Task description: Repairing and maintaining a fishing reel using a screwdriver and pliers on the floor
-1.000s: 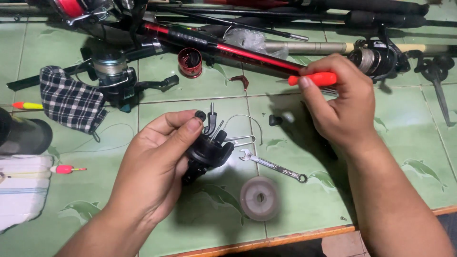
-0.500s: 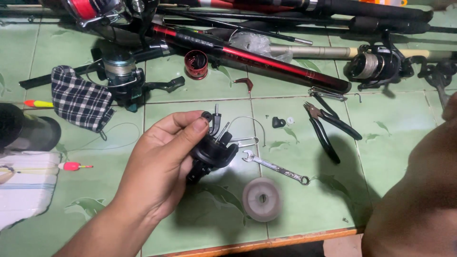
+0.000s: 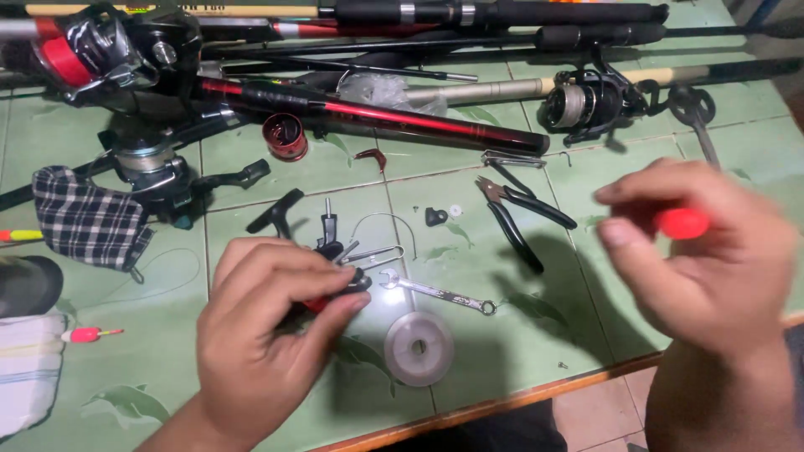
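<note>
In the head view the left hand (image 3: 266,335) has its fingers curled tight around a small black reel part (image 3: 339,280), held low over the green tiled table (image 3: 469,209) just left of a small wrench (image 3: 435,292) and above a grey spool of line (image 3: 419,347). The right hand (image 3: 699,255), blurred, pinches a red-handled tool (image 3: 682,223) between thumb and fingers, raised right of the black pliers (image 3: 519,211), with rods (image 3: 377,113) and reels (image 3: 586,100) along the far edge

A green tiled worktop (image 3: 469,351) carries fishing rods (image 3: 502,12) and reels (image 3: 586,100); nearer lie pliers (image 3: 519,213), a small wrench (image 3: 435,293) and a line spool (image 3: 419,347). A checked cloth (image 3: 88,219) rests left.
</note>
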